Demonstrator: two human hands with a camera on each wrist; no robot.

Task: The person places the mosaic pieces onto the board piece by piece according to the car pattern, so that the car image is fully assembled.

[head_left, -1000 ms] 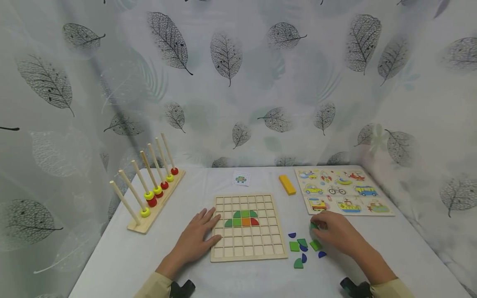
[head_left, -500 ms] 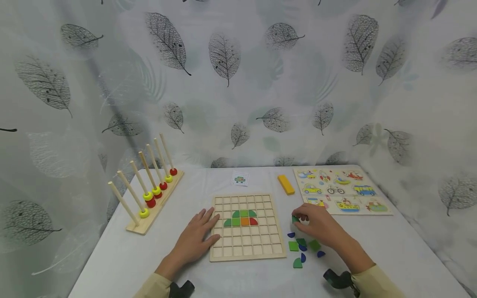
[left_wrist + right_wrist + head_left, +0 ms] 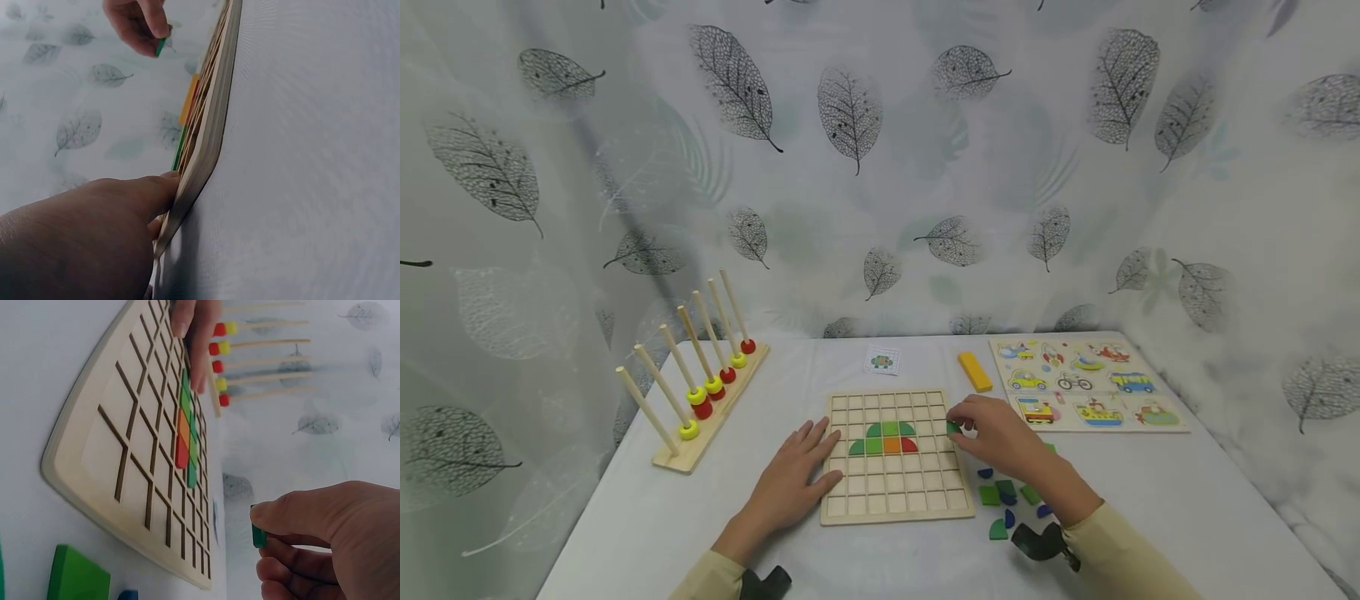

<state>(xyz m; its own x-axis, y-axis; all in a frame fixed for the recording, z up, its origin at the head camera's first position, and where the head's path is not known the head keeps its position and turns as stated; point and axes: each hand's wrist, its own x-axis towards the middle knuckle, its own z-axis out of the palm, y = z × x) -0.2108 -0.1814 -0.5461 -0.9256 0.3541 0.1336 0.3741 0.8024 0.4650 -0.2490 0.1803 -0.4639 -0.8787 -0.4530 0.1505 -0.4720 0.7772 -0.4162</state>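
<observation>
A wooden grid board [image 3: 897, 505] lies on the white table. Inlaid near its middle are green pieces [image 3: 873, 447], an orange square [image 3: 892, 445] and a red quarter-circle [image 3: 909, 446]. My left hand [image 3: 790, 479] rests with extended fingers on the board's left edge. Thumb and fingers of my right hand [image 3: 1003, 437] pinch a small dark green piece [image 3: 258, 535] above the board's right edge; its full outline is hidden by the fingers. Loose on the table below the right forearm lie green squares [image 3: 989, 496], green quarter-circles [image 3: 997, 529] and small blue half-rounds [image 3: 985, 473].
At the left stands a peg rack [image 3: 673, 458] with red and yellow beads. Behind the board lie a small picture card [image 3: 882, 360] and a yellow block [image 3: 974, 372]. A picture puzzle board [image 3: 1105, 400] is at the back right, before a leaf-patterned curtain [image 3: 880, 192].
My right hand has moved left with the dark green piece, from over the loose pieces to the board's right edge. The left hand stays in place on the board.
</observation>
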